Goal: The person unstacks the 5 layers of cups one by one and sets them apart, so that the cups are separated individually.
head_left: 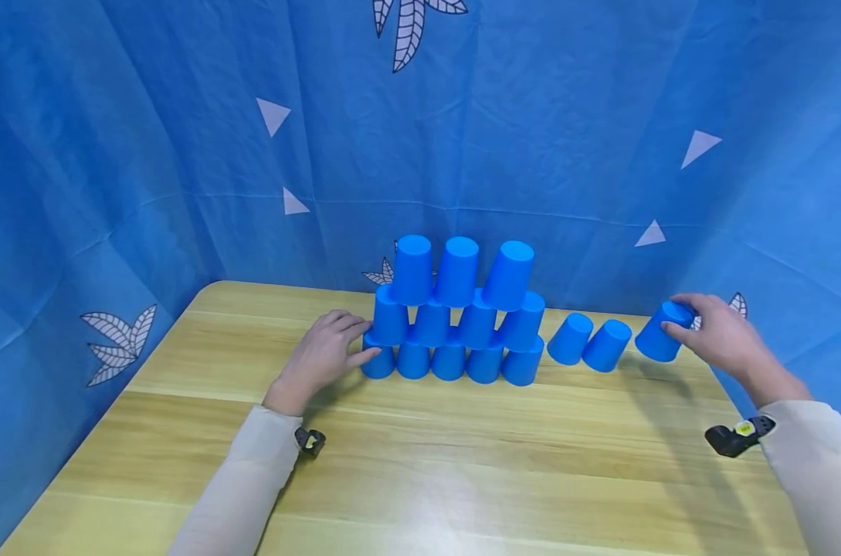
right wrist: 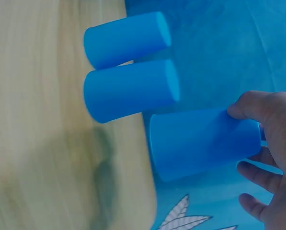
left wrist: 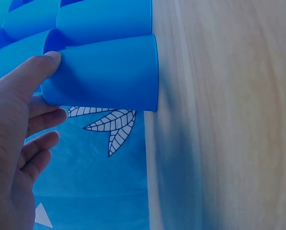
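Blue cups stand upside down in a stepped stack, with several in the bottom row, several in the middle row and three on top, including a top right cup (head_left: 509, 276). At the stack's left end my left hand (head_left: 320, 357) pinches the leftmost bottom cup (left wrist: 102, 74) near its upper end, thumb on the near side. Far to the right, my right hand (head_left: 722, 333) grips a single blue cup (right wrist: 205, 143) by its narrow closed end, thumb on one side and fingers mostly behind. That cup is held tilted, seemingly off the table.
Two more upside-down cups, a left one (head_left: 570, 340) and a right one (head_left: 606, 347), stand between the stack and my right hand. The wooden table (head_left: 420, 471) ends at a blue patterned curtain (head_left: 364, 116) behind and at both sides.
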A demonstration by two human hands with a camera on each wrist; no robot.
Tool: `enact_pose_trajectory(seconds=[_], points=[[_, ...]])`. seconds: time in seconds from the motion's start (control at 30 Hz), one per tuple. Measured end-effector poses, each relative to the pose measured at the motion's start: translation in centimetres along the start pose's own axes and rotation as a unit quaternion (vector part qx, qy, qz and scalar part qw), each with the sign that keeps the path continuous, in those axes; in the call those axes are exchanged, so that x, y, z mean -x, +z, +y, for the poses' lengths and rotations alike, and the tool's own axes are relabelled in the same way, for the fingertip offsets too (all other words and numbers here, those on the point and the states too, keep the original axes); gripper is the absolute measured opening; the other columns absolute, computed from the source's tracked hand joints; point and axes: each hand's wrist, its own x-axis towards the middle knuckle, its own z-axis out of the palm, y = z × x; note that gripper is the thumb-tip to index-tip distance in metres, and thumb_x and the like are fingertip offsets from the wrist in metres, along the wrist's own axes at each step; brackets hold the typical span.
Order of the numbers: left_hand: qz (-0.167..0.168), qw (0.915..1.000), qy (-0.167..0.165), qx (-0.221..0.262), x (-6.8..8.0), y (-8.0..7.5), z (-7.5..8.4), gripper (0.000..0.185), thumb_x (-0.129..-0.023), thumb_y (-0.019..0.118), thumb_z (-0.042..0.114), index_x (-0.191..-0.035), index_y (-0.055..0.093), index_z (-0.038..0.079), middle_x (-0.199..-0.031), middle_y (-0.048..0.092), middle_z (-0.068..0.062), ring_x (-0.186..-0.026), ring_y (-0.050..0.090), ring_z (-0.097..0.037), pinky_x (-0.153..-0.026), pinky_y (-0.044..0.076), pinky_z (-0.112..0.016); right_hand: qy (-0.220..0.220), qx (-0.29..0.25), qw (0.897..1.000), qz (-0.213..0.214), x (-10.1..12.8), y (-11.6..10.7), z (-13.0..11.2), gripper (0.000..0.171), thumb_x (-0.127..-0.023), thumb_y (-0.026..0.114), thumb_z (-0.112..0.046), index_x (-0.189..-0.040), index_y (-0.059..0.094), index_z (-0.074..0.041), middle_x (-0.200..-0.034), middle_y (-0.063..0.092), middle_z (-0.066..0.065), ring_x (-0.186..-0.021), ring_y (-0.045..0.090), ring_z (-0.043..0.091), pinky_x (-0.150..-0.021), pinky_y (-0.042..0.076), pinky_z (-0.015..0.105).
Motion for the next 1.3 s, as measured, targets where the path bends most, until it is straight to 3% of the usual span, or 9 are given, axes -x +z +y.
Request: enact_pose_trajectory(seconds=[0.57, 1.07, 1.3], points=[[-0.005, 1.0000, -0.003, 0.001, 0.0, 0.0, 0.0, 0.052, -0.090, 0.068, 0.047, -0.120, 0.069, 0.005, -0.116, 0.069, -0.009, -0.110, 0.058, -0.027, -0.099, 0.047, -0.044, -0.012, -0.012, 0.999, -0.042, -1.0, 3.8, 1.5, 0.063, -0.096, 0.063, -0.029, -0.135, 0.040, 0.015, -0.128, 0.043, 0.041, -0.111, 0.045, 0.058, -0.085, 0.042, 0.070], [0.010, 0.9999, 0.003, 0.000, 0.2, 0.1, -0.1, 0.051, -0.088, 0.071, 0.045, -0.118, 0.070, 0.005, -0.114, 0.069, -0.009, -0.109, 0.059, -0.028, -0.098, 0.048, -0.045, 0.001, -0.014, 0.996, -0.084, -1.2, 4.0, 1.6, 0.065, -0.094, 0.065, -0.027, -0.137, 0.037, 0.013, -0.128, 0.042, 0.043, -0.110, 0.045, 0.059, -0.085, 0.044, 0.068], [0.008, 1.0000, 0.001, 0.002, 0.1, 0.1, -0.1, 0.050, -0.088, 0.071, 0.045, -0.119, 0.070, 0.005, -0.115, 0.069, -0.009, -0.110, 0.059, -0.028, -0.098, 0.048, -0.045, -0.012, -0.007, 0.996, -0.083, -1.3, 3.9, 1.7, 0.070, -0.092, 0.068, -0.029, -0.139, 0.036, 0.012, -0.131, 0.041, 0.043, -0.113, 0.044, 0.060, -0.085, 0.043, 0.070]])
